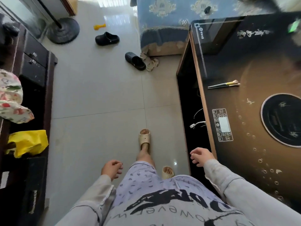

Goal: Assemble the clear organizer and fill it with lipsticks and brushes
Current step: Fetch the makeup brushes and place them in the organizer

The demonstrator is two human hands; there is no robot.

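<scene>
"Organizer parts, any on your feed?"

"None that I can find. Nearest me, both hands are empty. My left hand (112, 168) is at 7 o'clock, fingers loosely curled round nothing. My right hand (201, 156) at 5 o'clock is the same, just beside the edge of the dark glass surface (241, 160)."

"And the things to fill it?"

"Two brushes (224, 84) lie side by side on that surface at 2 o'clock, handles toward the edge I stand by, bristles inward. No lipsticks in view. Farther along the same line, at the far corner, there's a blurred green thing (293, 26); I cannot tell what it is."

"So which step?"

"Gathering, I judge; assembly has not begun. My next move calls for finding the clear pieces and the lipsticks, then bringing them to the surface near the brushes. Farthest out, black clogs (107, 38) lie on the floor (97, 95) toward 11 o'clock, with a bed (162, 30) at 12."
</scene>
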